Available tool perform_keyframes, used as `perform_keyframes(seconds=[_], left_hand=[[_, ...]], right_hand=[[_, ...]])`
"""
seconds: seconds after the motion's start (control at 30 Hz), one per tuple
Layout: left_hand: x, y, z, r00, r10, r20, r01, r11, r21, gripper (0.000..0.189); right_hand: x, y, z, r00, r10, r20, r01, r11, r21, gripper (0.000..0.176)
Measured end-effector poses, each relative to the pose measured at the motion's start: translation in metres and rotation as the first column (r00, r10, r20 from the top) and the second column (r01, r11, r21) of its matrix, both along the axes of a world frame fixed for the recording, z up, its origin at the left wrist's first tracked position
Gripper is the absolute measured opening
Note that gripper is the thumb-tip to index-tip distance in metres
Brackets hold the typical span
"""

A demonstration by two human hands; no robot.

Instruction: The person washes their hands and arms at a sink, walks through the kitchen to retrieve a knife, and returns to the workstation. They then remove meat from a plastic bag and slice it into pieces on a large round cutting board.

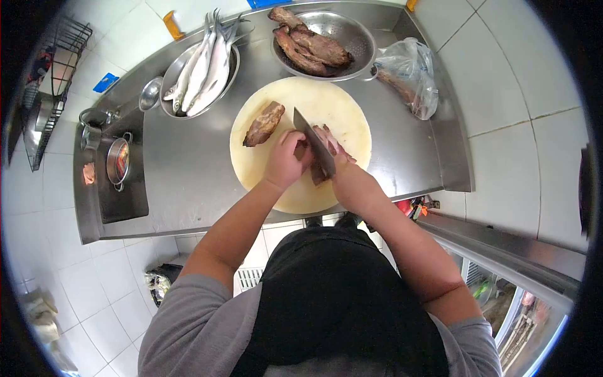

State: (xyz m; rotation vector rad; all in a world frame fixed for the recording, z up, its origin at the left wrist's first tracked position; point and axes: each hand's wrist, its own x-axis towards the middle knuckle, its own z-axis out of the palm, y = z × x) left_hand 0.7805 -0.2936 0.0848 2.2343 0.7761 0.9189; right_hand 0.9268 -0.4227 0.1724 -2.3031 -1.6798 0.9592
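Observation:
My right hand (353, 185) is wrapped around the handle of a kitchen knife (315, 142), its broad blade slanting up and left across the round cutting board (276, 100). Left of the blade, my left hand (289, 160) has its fingers curled against a dark piece of cured meat (302, 150), mostly hidden by the fingers. Cut slices of meat (333, 143) lie on the blade's right side. A larger browned chunk of cured meat (264, 124) rests on the board, up and left of my left hand.
Beyond the board, a metal colander (361, 47) holds more dark meat strips, and a metal bowl (168, 78) holds several silvery fish. A plastic bag (411, 75) with meat is at right. A sink (125, 204) with a small pot (118, 162) stands left on the steel counter (182, 169).

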Motion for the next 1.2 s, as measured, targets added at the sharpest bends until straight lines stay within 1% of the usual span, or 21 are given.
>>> perform_keyframes(seconds=[0.03, 0.07, 0.17, 0.27, 0.33, 0.37, 0.47, 0.57, 0.6, 0.67, 0.73, 0.77, 0.8, 0.83, 0.87, 0.9, 0.93, 0.97, 1.03, 1.1, 1.2], left_hand=[[0.000, -0.001, -0.001, 1.000, 0.019, -0.025, -0.020, 0.999, -0.043, 0.032], [0.000, -0.002, -0.003, 1.000, 0.017, -0.026, -0.018, 0.999, -0.043, 0.032], [-0.001, -0.003, -0.004, 0.998, 0.049, -0.051, -0.048, 0.999, 0.020, 0.036], [0.000, -0.003, -0.003, 0.997, 0.056, -0.052, -0.059, 0.997, -0.046, 0.037], [0.002, -0.006, 0.001, 0.996, 0.088, -0.026, -0.090, 0.993, -0.070, 0.035], [0.003, -0.007, 0.001, 0.995, 0.092, -0.024, -0.093, 0.993, -0.071, 0.035], [0.003, -0.003, 0.002, 0.998, 0.064, 0.014, -0.062, 0.994, -0.094, 0.033], [0.002, -0.004, -0.001, 0.997, 0.073, 0.009, -0.072, 0.995, -0.074, 0.027], [0.002, -0.002, 0.000, 0.999, 0.052, 0.014, -0.052, 0.998, -0.047, 0.026], [-0.002, -0.001, 0.000, 0.999, 0.030, 0.021, -0.030, 0.999, -0.020, 0.025], [-0.011, -0.006, 0.012, 0.999, 0.034, -0.012, -0.035, 0.993, -0.114, 0.023], [-0.015, -0.011, 0.014, 0.999, 0.033, -0.013, -0.034, 0.993, -0.113, 0.023], [-0.021, -0.019, 0.015, 0.993, -0.008, -0.116, -0.001, 0.997, -0.077, 0.024], [-0.025, -0.028, 0.020, 0.975, -0.043, -0.219, 0.034, 0.998, -0.044, 0.026], [-0.026, -0.040, 0.025, 0.974, -0.041, -0.221, 0.033, 0.999, -0.042, 0.026], [-0.023, -0.055, 0.037, 0.970, -0.047, -0.239, 0.052, 0.999, 0.012, 0.026], [-0.020, -0.064, 0.043, 0.965, -0.052, -0.257, 0.071, 0.995, 0.066, 0.026], [-0.020, -0.067, 0.041, 0.952, -0.075, -0.298, 0.093, 0.995, 0.047, 0.027], [-0.024, -0.066, 0.031, 0.956, -0.061, -0.288, 0.079, 0.996, 0.049, 0.026], [-0.026, -0.066, 0.023, 0.960, -0.048, -0.275, 0.063, 0.997, 0.048, 0.025], [-0.031, -0.065, 0.020, 0.966, -0.042, -0.257, 0.056, 0.997, 0.049, 0.022]], right_hand=[[0.000, -0.002, -0.003, 1.000, -0.007, -0.024, 0.007, 1.000, -0.002, 0.025], [-0.002, -0.004, -0.005, 1.000, -0.010, -0.025, 0.010, 1.000, -0.002, 0.025], [-0.010, -0.010, 0.002, 1.000, 0.010, 0.022, -0.008, 0.998, -0.061, 0.023], [-0.011, -0.030, 0.018, 0.999, 0.045, 0.025, -0.044, 0.997, -0.063, 0.021], [-0.009, -0.043, 0.024, 0.998, 0.037, 0.056, -0.026, 0.982, -0.186, 0.023], [-0.005, -0.048, 0.024, 0.998, 0.040, 0.057, -0.029, 0.982, -0.186, 0.023], [0.004, -0.054, 0.027, 0.998, 0.022, 0.055, -0.014, 0.990, -0.142, 0.022], [0.010, -0.060, 0.046, 0.992, -0.114, 0.063, 0.116, 0.993, -0.029, 0.023], [0.013, -0.062, 0.047, 0.991, -0.115, 0.066, 0.117, 0.993, -0.029, 0.023], [0.022, -0.064, 0.047, 0.993, -0.115, 0.021, 0.113, 0.989, 0.094, 0.023], [0.024, -0.066, 0.042, 0.992, -0.127, 0.016, 0.124, 0.985, 0.121, 0.023], [0.025, -0.069, 0.039, 0.990, -0.137, -0.039, 0.141, 0.976, 0.164, 0.023], [0.024, -0.071, 0.036, 0.985, -0.143, -0.095, 0.160, 0.966, 0.205, 0.024], [0.022, -0.072, 0.032, 0.985, -0.142, -0.096, 0.159, 0.966, 0.205, 0.024], [0.018, -0.073, 0.028, 0.979, -0.167, -0.113, 0.187, 0.961, 0.203, 0.023], [0.016, -0.073, 0.026, 0.973, -0.191, -0.131, 0.215, 0.956, 0.202, 0.023], [0.015, -0.073, 0.025, 0.973, -0.188, -0.134, 0.212, 0.956, 0.203, 0.023], [0.014, -0.073, 0.024, 0.981, -0.162, -0.102, 0.180, 0.963, 0.201, 0.023], [0.013, -0.073, 0.022, 0.988, -0.135, -0.070, 0.147, 0.969, 0.200, 0.023], [0.015, -0.078, 0.020, 0.997, -0.064, -0.042, 0.070, 0.983, 0.168, 0.023], [0.016, -0.084, 0.019, 0.998, -0.029, -0.047, 0.036, 0.988, 0.152, 0.023]])
